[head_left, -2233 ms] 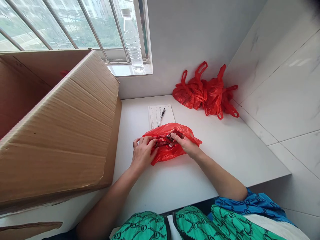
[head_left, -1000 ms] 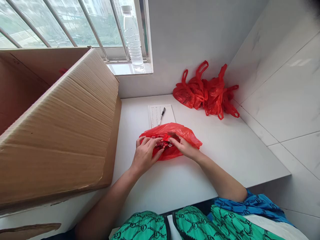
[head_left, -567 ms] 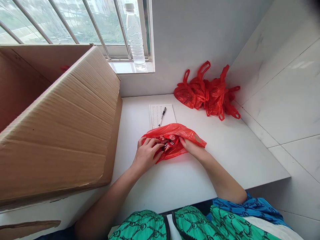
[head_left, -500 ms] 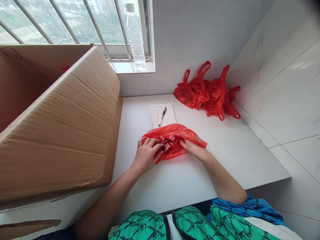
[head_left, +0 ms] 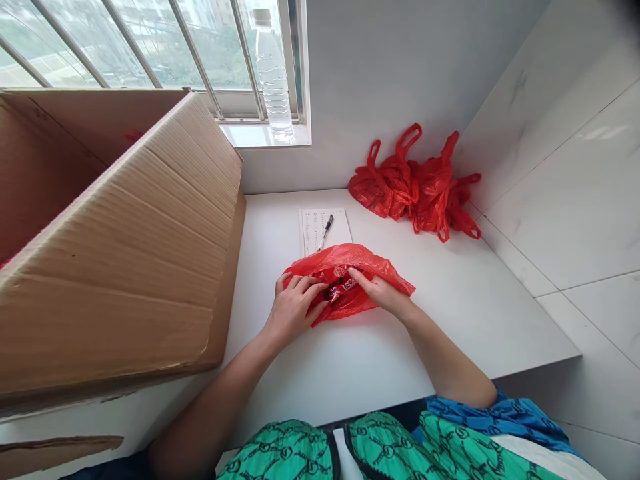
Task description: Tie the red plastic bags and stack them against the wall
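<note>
R fingers (head_left: 360, 279) shifted up-left; open red bag (head_left: 350, 251) w/ shiny pkts (head_left: 349, 285) inside.

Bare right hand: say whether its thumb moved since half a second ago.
Yes: the right thumb shifted left, nearer the black-capped pen on the white paper.
</note>
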{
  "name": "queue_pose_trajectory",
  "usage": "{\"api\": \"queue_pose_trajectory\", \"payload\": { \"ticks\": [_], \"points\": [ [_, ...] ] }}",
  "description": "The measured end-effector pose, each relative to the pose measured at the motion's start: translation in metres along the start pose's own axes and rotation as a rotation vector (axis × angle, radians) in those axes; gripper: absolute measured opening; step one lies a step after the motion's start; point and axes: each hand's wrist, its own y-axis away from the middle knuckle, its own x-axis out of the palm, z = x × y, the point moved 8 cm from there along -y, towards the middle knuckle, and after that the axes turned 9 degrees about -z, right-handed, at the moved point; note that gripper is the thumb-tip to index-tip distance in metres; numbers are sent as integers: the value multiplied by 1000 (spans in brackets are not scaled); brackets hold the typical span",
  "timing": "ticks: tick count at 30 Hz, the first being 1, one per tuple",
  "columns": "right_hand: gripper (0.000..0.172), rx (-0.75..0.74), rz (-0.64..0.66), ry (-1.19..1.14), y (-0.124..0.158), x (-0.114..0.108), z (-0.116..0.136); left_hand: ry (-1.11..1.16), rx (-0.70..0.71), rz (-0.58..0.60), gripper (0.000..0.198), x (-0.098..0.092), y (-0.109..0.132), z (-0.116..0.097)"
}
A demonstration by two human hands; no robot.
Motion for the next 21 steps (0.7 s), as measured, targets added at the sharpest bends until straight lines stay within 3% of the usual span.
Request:
{"api": "queue_pose_trajectory", "payload": {
  "ticks": [4, 8, 10, 16, 21],
  "points": [
    [22, -39, 127, -33, 7, 23, 20, 118, -55, -66, 24, -13, -3, -4],
    [17, -242, 124, 102, 12, 32, 36, 202, -105, -127, 17, -19, -3, -4],
    [16, -269, 117, 99, 14, 33, 38, 242, -126, -137, 16, -19, -3, -2],
    [26, -12, 156, -188, 12, 35, 24, 540, -369, -124, 20, -16, -2, 11],
    [29, 76, 162, -363, 10, 38, 24, 897, -601, -61, 29, -7, 3, 16]
  ]
}}
